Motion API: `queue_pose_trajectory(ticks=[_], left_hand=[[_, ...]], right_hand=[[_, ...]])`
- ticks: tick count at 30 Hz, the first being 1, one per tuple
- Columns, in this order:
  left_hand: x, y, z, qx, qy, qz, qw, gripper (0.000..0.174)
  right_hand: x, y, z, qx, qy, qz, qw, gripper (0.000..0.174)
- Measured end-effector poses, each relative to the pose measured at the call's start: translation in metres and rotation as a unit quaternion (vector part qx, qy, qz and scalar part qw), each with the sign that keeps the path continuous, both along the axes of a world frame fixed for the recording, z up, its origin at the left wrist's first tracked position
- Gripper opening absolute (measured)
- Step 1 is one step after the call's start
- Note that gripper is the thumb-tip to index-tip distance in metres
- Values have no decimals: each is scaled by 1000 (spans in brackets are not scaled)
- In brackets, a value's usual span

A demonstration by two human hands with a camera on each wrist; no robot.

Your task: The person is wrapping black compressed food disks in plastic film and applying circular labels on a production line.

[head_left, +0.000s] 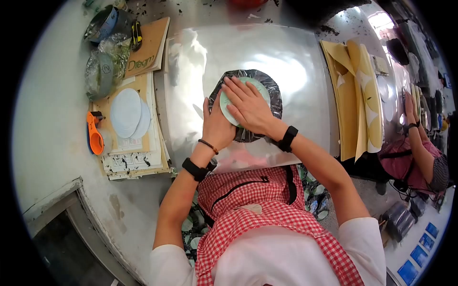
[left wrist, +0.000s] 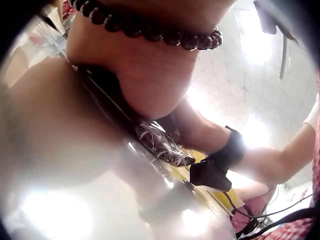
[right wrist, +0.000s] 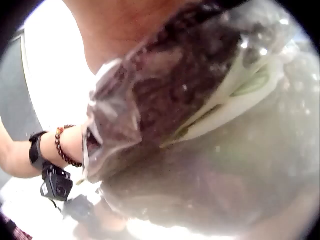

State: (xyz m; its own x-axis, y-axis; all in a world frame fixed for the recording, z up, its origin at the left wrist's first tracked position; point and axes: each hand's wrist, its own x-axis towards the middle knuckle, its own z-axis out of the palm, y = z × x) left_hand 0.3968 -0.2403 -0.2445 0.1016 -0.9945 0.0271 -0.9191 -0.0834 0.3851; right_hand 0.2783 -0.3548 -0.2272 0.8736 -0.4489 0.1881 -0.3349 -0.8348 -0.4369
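Observation:
A round, clear-plastic packet of dark, flaky contents [head_left: 274,90] lies on a shiny sheet [head_left: 305,126] in front of the person. A pale green round label [head_left: 261,87] shows on its upper face. The right hand [head_left: 250,108] rests across the label, palm down with its fingers straight and slightly spread. At the packet's near left side, the left hand [head_left: 218,127] lies with extended fingers, partly under the right hand. In the right wrist view the crinkled plastic [right wrist: 115,120] and dark contents [right wrist: 175,85] show close up. The left wrist view shows the packet's edge [left wrist: 165,145] below that hand.
On the left, white round discs [head_left: 125,113] lie on stacked papers [head_left: 126,164], beside an orange-handled tool [head_left: 96,142]. A box cutter [head_left: 137,35] sits on brown card [head_left: 155,45] near bowls [head_left: 98,76]. Yellow card sheets [head_left: 346,114] stand at right; another person [head_left: 415,157] is beyond.

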Motion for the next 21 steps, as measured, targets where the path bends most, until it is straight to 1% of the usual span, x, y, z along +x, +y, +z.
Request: queue_pose_trajectory(ticks=[1,2,3,4,5,6,7,9,10,11,13,14,15,17,18,19,20,21], left_hand=[[6,-1,-6,-36,82,17,996,52],[12,1,-11,-75,162,37,983,52],[21,10,-13,-132,277,40,951,52],[17,10,-8,-189,363,112,906,52],[12,8,1,-240,444,181,844,52],[15,8,12,-208,320,129,915,53],[13,5,18,-160,201,38,966,56],[-4,-16,10,-170,229,-45,957,59],[-9,-19,7,-129,114,-27,985,63],[-9,-19,5,-137,106,-31,984,63],[-8,-16,3,-115,75,-27,990,64],[-7,-16,3,-75,52,-21,996,66],[-4,-15,3,-81,45,-18,996,66],[2,-10,8,18,-6,12,1000,67],[7,-5,14,60,-32,90,994,71],[22,4,3,48,-57,144,987,78],[33,11,-3,31,-66,160,984,81],[40,17,-10,17,-78,177,981,83]], right_hand=[[2,5,1,-31,22,20,999,52],[3,8,0,-28,26,22,999,52],[4,10,0,-56,32,20,998,52],[6,10,-1,-84,39,14,996,51],[5,10,-2,-111,47,5,993,51],[3,13,-4,-106,51,0,993,51],[2,15,-6,-103,46,5,994,53],[3,8,-5,-114,25,18,993,56],[2,7,-6,-112,14,33,993,58],[1,3,-7,-120,7,30,992,58],[-5,0,-8,-86,45,65,993,61],[-13,-2,-6,-129,72,83,986,65],[-27,-6,-3,-135,66,86,985,65],[-65,-12,8,-70,95,50,992,68],[-88,-18,15,-66,156,15,985,69],[-107,-21,22,-60,217,-18,974,69],[-118,-21,22,-65,215,-14,974,69],[-125,-18,18,-76,208,-29,975,68]])
